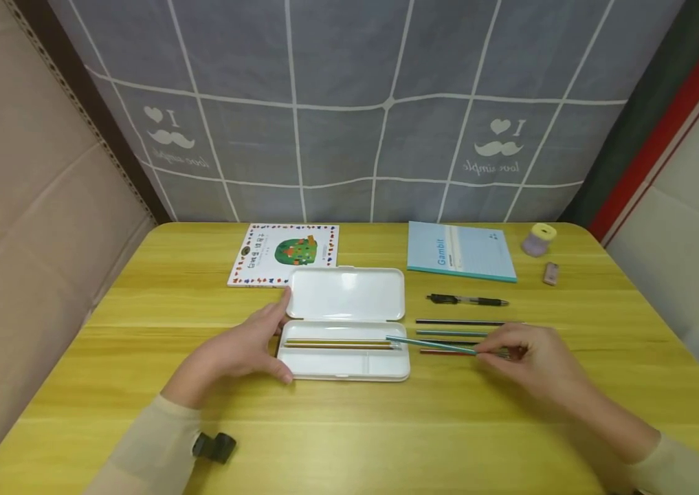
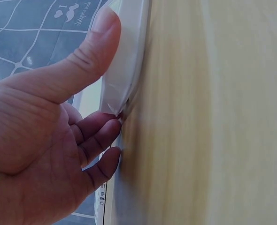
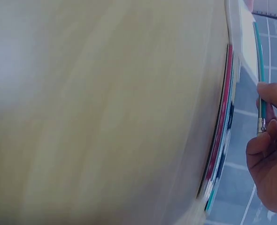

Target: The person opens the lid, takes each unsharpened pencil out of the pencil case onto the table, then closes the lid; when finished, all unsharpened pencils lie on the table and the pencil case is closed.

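Observation:
A white pencil case lies with its lid raised toward the back. Two gold-coloured pencils lie side by side in its base. At the case's left end my left hand holds it, thumb by the front corner and fingers along the side and lid edge; in the left wrist view the fingers curl at the case's corner. My right hand pinches a teal pencil near its metal-banded end, seen in the right wrist view. The pencil's far end hovers over the case's right edge.
Several pencils lie in a row right of the case, partly hidden by my right hand. Behind them are a black pen and a blue notebook. A picture book, a yellow-and-purple container and a small eraser are also on the table.

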`<state>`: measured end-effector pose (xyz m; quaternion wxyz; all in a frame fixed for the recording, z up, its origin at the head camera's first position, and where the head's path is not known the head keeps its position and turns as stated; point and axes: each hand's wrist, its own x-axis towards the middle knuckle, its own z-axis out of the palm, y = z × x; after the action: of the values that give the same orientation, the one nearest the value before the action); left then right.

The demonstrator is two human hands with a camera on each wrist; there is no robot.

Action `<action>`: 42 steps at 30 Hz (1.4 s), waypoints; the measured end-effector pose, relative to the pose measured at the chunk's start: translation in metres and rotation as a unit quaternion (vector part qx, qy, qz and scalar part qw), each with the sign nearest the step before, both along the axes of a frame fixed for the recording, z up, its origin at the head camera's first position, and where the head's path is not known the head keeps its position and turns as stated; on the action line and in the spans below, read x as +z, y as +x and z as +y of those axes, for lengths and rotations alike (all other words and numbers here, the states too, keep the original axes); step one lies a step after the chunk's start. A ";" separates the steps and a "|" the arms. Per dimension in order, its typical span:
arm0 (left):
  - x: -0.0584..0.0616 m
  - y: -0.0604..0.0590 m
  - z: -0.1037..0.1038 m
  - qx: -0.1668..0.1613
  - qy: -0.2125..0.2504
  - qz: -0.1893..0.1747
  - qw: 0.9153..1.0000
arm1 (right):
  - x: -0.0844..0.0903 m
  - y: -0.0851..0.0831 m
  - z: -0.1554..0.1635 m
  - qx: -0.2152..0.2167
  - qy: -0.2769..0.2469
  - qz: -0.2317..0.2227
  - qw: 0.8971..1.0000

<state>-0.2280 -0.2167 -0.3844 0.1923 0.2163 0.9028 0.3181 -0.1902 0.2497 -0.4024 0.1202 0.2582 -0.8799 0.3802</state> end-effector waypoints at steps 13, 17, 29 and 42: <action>0.000 -0.002 0.000 -0.003 -0.002 -0.004 1.000 | -0.005 0.005 0.038 -0.006 0.054 -0.018 0.998; 0.000 -0.002 0.000 -0.003 -0.001 -0.006 1.000 | -0.009 0.004 0.042 -0.006 0.062 -0.011 0.998; 0.004 -0.001 0.002 -0.004 0.001 -0.006 1.000 | -0.011 0.002 0.047 -0.031 0.141 0.026 0.989; 0.005 0.000 0.001 0.000 -0.008 -0.008 1.000 | -0.006 0.003 0.045 -0.036 0.226 0.051 0.972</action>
<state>-0.2277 -0.2159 -0.3790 0.2015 0.2116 0.9038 0.3126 -0.1875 0.2943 -0.4088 0.1171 0.2662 -0.9444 0.1536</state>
